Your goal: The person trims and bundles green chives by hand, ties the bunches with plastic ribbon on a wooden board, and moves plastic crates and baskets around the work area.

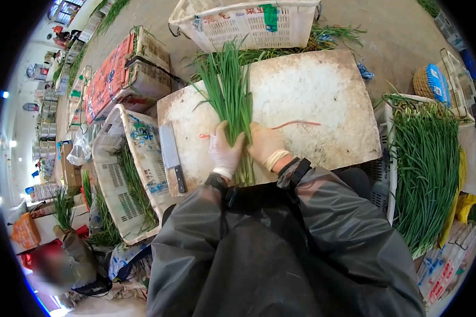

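Observation:
A bunch of long green chives point(230, 90) lies on the worn white board point(322, 79), leaves away from me and pale stems towards me. Both hands wear thin pale gloves. My left hand point(225, 148) is closed round the left side of the stems, and my right hand point(265, 145) grips them from the right. A red tie point(301, 123) stretches across the board and seems to run under the bunch; its looped end shows left of my left hand. Beside that hand lies a cleaver point(170, 153), its black handle towards me.
A white crate point(248, 26) stands beyond the board, with loose greens around it. Another crate point(124, 179) holding some greens is on the left, near an orange-covered crate point(111, 79). To the right, a crate is piled with chives point(426, 169). Another person sits at lower left.

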Demonstrator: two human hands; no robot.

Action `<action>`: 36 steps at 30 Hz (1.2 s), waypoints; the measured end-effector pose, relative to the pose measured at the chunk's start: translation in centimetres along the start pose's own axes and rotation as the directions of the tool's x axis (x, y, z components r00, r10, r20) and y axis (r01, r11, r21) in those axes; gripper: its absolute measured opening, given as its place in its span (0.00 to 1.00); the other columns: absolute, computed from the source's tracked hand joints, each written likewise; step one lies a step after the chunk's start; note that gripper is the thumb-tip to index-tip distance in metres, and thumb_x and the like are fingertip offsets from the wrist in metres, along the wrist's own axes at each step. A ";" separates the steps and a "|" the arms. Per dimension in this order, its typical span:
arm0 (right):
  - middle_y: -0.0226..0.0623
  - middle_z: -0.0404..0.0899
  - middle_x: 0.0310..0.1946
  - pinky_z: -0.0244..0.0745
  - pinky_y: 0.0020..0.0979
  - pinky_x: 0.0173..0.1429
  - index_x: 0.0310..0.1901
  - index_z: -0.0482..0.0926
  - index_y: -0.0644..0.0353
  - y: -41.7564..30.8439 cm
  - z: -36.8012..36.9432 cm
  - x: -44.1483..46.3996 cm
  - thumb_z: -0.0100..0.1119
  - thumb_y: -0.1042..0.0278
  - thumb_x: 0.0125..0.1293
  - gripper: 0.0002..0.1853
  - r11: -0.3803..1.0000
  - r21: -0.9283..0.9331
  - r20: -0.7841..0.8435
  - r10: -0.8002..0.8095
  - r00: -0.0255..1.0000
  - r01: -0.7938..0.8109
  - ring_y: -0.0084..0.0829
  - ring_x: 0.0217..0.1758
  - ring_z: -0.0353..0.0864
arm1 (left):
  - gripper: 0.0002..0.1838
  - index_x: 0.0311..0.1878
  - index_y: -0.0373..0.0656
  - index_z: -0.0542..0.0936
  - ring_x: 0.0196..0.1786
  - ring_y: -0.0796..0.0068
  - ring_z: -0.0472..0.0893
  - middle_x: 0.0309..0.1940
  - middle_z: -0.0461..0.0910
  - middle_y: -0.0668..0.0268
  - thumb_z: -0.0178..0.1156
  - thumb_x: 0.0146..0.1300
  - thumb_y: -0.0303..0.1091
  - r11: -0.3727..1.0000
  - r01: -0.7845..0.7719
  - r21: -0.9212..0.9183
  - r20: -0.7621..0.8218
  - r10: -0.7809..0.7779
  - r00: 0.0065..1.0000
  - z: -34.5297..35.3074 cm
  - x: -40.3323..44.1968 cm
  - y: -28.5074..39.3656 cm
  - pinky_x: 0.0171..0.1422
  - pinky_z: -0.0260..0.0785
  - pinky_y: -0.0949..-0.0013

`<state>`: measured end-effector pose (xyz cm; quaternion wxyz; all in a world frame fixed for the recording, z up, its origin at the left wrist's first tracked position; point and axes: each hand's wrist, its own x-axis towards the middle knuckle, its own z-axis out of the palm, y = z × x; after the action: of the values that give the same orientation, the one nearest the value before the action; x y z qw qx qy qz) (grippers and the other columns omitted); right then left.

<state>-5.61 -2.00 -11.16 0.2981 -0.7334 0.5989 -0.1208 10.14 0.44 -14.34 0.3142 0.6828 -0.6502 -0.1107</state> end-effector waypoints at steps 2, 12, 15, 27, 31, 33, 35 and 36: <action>0.49 0.89 0.42 0.83 0.50 0.51 0.51 0.78 0.59 0.6 -0.8 0.2 0.68 0.62 0.62 0.18 0.999 0.034 0.053 -0.008 0.999 0.006 0.54 0.47 0.89 | 0.33 0.67 0.39 0.74 0.63 0.50 0.79 0.62 0.77 0.52 0.75 0.63 0.43 1.000 -0.001 -0.016 0.002 0.001 1.000 0.0 -0.1 -0.1 0.68 0.73 0.55; 0.47 0.88 0.47 0.82 0.48 0.56 0.55 0.80 0.57 1.0 -0.4 0.1 0.64 0.67 0.64 0.17 0.994 0.040 0.075 -0.105 0.992 0.102 0.52 0.52 0.87 | 0.34 0.68 0.39 0.74 0.66 0.47 0.77 0.64 0.77 0.50 0.75 0.64 0.43 0.998 -0.025 0.053 0.005 0.025 1.000 0.3 -0.1 -0.1 0.69 0.73 0.55; 0.48 0.87 0.49 0.83 0.47 0.56 0.53 0.82 0.58 1.1 -1.0 0.2 0.61 0.72 0.64 0.15 0.990 0.052 0.086 -0.137 0.987 0.132 0.50 0.54 0.87 | 0.34 0.69 0.38 0.74 0.63 0.47 0.79 0.61 0.80 0.50 0.74 0.64 0.43 0.997 -0.051 0.053 0.028 0.050 0.998 -0.2 0.0 -0.3 0.67 0.73 0.52; 0.40 0.80 0.42 0.82 0.45 0.50 0.43 0.83 0.53 7.4 -2.9 0.1 0.65 0.73 0.61 0.09 0.947 -0.296 -0.178 -0.182 0.967 0.124 0.46 0.48 0.84 | 0.14 0.58 0.38 0.82 0.45 0.55 0.85 0.46 0.82 0.55 0.61 0.71 0.26 0.991 0.131 -0.005 0.030 -0.131 0.991 -3.3 2.0 -4.4 0.54 0.77 0.57; 0.41 0.81 0.43 0.83 0.41 0.50 0.43 0.83 0.55 7.3 -2.9 1.1 0.64 0.74 0.61 0.09 0.909 -0.405 -0.175 -0.179 0.968 0.095 0.44 0.48 0.85 | 0.05 0.44 0.41 0.82 0.45 0.47 0.83 0.47 0.80 0.52 0.62 0.67 0.27 0.970 0.154 0.189 0.176 -0.188 0.966 -4.2 1.3 -3.8 0.53 0.77 0.54; 0.42 0.82 0.44 0.84 0.40 0.50 0.43 0.82 0.56 6.5 -3.3 1.7 0.64 0.75 0.61 0.09 0.893 -0.445 -0.181 -0.168 0.969 0.072 0.43 0.48 0.86 | 0.04 0.43 0.42 0.82 0.46 0.47 0.84 0.49 0.80 0.52 0.63 0.66 0.28 0.955 0.177 0.239 0.192 -0.225 0.955 -4.6 1.5 -3.2 0.53 0.77 0.52; 0.42 0.82 0.44 0.84 0.39 0.50 0.43 0.82 0.56 5.6 -3.6 1.8 0.64 0.75 0.60 0.09 0.895 -0.443 -0.184 -0.155 0.971 0.059 0.42 0.48 0.86 | 0.10 0.49 0.42 0.82 0.55 0.46 0.82 0.56 0.79 0.50 0.64 0.66 0.29 0.963 0.116 0.243 0.122 -0.149 0.981 -5.2 1.5 -2.4 0.60 0.75 0.52; 0.41 0.82 0.45 0.84 0.38 0.50 0.45 0.82 0.56 4.8 -4.1 1.6 0.64 0.74 0.62 0.10 0.885 -0.462 -0.157 -0.148 0.977 0.060 0.40 0.47 0.86 | 0.12 0.51 0.41 0.82 0.58 0.45 0.81 0.59 0.79 0.50 0.65 0.66 0.29 0.978 0.035 0.206 0.036 -0.043 0.998 -5.3 1.4 -1.9 0.63 0.75 0.52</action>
<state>-11.27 -5.25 -11.03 0.0540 -0.7991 0.5956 -0.0618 14.86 0.57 -10.99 0.2267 0.7219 -0.6508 -0.0633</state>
